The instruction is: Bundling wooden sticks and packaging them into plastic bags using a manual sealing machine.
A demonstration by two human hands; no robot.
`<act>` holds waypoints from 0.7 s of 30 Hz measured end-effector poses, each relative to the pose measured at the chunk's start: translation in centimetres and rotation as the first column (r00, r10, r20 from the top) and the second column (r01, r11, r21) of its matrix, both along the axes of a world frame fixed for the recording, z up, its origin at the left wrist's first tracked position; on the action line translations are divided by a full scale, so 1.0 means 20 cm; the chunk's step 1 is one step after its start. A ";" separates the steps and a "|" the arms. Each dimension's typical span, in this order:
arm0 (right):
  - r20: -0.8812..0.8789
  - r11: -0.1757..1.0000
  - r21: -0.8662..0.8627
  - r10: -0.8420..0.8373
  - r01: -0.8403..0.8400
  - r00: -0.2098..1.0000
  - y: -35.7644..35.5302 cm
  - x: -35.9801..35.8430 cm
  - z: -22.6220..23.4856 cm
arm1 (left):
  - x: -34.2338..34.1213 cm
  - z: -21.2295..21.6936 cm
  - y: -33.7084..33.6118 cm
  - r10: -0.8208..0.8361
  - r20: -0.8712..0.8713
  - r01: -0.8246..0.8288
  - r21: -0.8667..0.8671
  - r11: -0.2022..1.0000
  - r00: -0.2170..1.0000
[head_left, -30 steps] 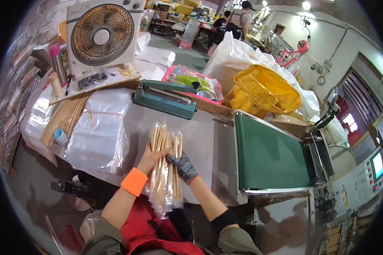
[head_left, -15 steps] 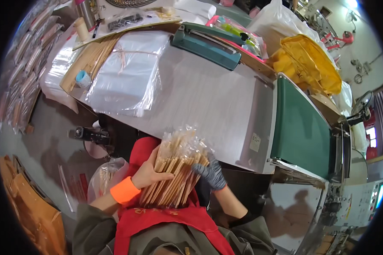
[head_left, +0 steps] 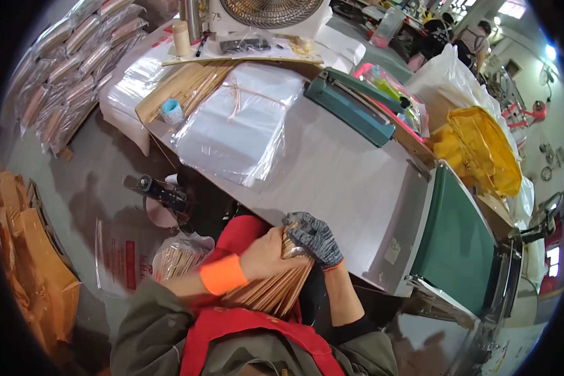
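Over my lap I hold a bundle of thin wooden sticks (head_left: 272,289) in clear plastic, slanting down toward the red apron (head_left: 247,319). My left hand (head_left: 264,255), bare with an orange wristband, is closed around the upper part of the bundle. Against its top end my right hand (head_left: 316,239), in a grey knitted glove, grips with bent fingers. A little of the shiny plastic (head_left: 292,245) shows between the hands; the rest of that end is hidden. Beside my left forearm stands an open plastic bag of similar sticks (head_left: 177,258).
The grey table (head_left: 338,182) carries a tied stack of clear plastic bags (head_left: 238,125), a blue tape roll (head_left: 172,111) and a green bar-shaped device (head_left: 351,106). A green panel (head_left: 454,238) stands right, a black machine (head_left: 166,193) left. Packed bundles (head_left: 75,69) are piled far left.
My hands have come together at the bundle's top end, covering most of the plastic that stood loose there. The bundle now leans more. The whole view has shifted and turned.
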State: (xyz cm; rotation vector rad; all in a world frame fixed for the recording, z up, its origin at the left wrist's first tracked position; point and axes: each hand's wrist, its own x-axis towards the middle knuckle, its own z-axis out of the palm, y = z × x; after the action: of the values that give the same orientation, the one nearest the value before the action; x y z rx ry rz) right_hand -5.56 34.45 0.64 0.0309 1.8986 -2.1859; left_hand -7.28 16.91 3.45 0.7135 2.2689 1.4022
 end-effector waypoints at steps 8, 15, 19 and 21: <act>0.034 1.000 -0.021 -0.003 0.004 0.999 0.06 0.03 0.03 | -1.09 -0.06 -0.54 -0.097 -0.772 -0.106 -0.208 0.972 0.628; 0.077 0.995 0.097 -0.022 0.015 0.997 0.03 0.01 0.02 | -1.16 -0.06 -0.29 -0.204 -0.090 0.191 -0.133 0.973 0.975; -0.040 0.996 0.091 0.021 -0.018 0.999 0.03 0.04 0.05 | -0.76 -0.17 -0.02 -0.302 -0.484 0.221 -0.217 0.951 0.821; -0.209 0.984 0.127 0.148 -0.123 0.967 0.01 0.04 0.08 | -0.59 -0.33 0.05 -0.293 -0.472 0.174 -0.280 0.944 0.832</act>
State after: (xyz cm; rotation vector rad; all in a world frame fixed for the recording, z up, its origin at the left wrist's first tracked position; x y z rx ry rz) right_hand -4.72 34.63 2.32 -0.3229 2.0699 -2.0616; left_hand -19.11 17.88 -3.07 1.3640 2.5515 0.8863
